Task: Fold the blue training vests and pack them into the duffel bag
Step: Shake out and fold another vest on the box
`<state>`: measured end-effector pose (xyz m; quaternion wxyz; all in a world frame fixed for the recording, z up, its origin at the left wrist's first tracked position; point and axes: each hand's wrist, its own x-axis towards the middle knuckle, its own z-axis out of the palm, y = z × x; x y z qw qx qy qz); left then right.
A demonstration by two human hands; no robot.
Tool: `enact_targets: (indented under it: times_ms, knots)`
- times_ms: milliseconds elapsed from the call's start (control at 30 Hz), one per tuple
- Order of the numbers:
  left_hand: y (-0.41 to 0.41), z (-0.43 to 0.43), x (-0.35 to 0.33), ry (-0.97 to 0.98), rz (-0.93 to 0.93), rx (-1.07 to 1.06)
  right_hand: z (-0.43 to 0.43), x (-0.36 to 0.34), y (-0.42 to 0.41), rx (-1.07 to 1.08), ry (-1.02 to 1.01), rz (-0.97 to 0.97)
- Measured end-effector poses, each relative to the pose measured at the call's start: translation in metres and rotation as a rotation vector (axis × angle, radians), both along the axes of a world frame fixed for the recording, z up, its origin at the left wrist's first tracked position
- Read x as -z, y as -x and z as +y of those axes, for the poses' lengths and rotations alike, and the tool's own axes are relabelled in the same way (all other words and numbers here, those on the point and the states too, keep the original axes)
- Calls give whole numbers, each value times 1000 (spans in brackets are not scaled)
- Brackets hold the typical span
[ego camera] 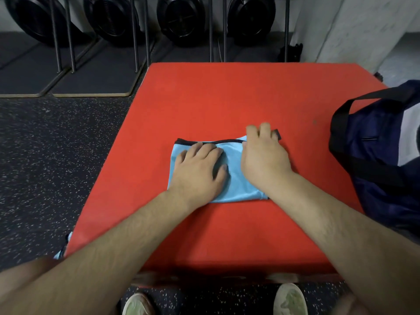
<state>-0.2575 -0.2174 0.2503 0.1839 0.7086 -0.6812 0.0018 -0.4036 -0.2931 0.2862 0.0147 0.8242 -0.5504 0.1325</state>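
A light blue training vest (236,178) with dark trim lies folded into a small rectangle in the middle of the red mat (227,98). My left hand (200,169) lies flat on its left half with the fingers spread. On the vest's right edge rests my right hand (263,153), fingers straight and reaching over the far right corner, where a dark strap end sticks out. The navy duffel bag (381,160) with black handles stands on the mat's right side, about a hand's width from the vest.
More light blue fabric (64,246) peeks out at the mat's lower left edge. Speckled black floor lies to the left. Black fan-like machines (181,17) on metal frames line the back wall. My shoes (288,298) show below the mat's near edge.
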Motion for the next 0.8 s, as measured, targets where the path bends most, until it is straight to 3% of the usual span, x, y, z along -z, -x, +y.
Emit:
enact_targets:
  times_ms: [67,100,200,267,367,567,633,733,800]
  knots:
    - [0,2,0,-66,28,2,14,1,-11,-128,263,-36]
    - [0,2,-2,-129,26,18,22,3,-17,-205,273,-79]
    - [-1,0,-3,-284,-104,64,44,12,-28,-256,-65,-81]
    - [-3,-2,-4,-291,-36,58,38,21,-22,-193,-209,-28]
    - [-11,-7,0,-253,129,-12,17,32,-4,-117,-182,49]
    - [-44,-9,1,-317,67,-119,-9,34,32,-6,-360,-32]
    - [-47,-8,0,-324,50,-132,-6,29,34,-2,-297,15]
    - [-39,-4,-7,-222,1,-106,12,20,23,-104,38,87]
    - [-31,-1,-9,-134,-1,-35,29,17,12,-213,152,67]
